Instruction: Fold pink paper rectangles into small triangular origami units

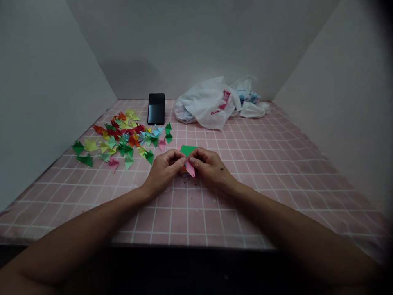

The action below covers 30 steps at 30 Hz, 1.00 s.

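Note:
My left hand (pixel 166 168) and my right hand (pixel 210 167) meet at the middle of the table, thumbs and fingertips pinched. Between them they hold a piece of pink folded paper (pixel 190 169), whose pointed end hangs down toward me. Just beyond the fingertips lies a sheet of green paper (pixel 188 150). Under the hands a small patch of orange and blue shows, mostly covered, and I cannot make out what it is. To the left spreads a loose pile of folded paper pieces (pixel 124 137) in red, yellow, green, blue and pink.
A dark phone (pixel 156 108) stands behind the paper pile. At the back, a white plastic bag (pixel 208 102) with red print sits beside a smaller bundle (pixel 250 98) in white and blue. A pink checked cloth (pixel 276 164) covers the table, with pale walls on three sides.

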Motion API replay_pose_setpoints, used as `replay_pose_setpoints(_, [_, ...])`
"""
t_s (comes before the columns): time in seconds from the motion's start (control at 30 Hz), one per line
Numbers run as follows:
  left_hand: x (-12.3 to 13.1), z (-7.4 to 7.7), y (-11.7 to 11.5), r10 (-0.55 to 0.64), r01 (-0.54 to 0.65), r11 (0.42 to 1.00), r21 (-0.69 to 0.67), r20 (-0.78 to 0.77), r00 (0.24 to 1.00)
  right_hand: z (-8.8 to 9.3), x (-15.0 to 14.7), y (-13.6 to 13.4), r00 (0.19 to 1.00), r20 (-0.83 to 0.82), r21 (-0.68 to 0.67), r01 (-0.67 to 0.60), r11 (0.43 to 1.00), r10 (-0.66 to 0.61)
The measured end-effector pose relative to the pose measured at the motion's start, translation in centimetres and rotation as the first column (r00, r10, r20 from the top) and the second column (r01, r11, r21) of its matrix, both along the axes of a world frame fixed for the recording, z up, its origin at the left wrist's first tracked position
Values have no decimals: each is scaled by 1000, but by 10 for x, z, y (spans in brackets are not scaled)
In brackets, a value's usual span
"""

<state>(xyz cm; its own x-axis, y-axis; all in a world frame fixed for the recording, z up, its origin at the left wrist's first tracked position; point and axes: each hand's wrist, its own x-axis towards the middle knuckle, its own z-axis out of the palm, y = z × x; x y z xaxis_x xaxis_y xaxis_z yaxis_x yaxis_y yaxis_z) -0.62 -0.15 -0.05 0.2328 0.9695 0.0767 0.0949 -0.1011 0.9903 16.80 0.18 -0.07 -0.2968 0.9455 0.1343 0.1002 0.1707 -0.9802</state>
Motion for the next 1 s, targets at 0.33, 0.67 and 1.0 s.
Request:
replay_pose_setpoints(0.33, [1,1,2,12,-12,1000,12,-40,999,3,0,-1,998,50,-9,-30,1000,30])
replay_pose_setpoints(0.67, [0,1,3,47,-35,995,92,-129,991,5,1,-2,993,111,45,-37,998,31])
replay_pose_setpoints(1.0, [1,8,2,61,-63,998,-22,-60,996,6,-1,-3,992,63,5,-106,994,106])
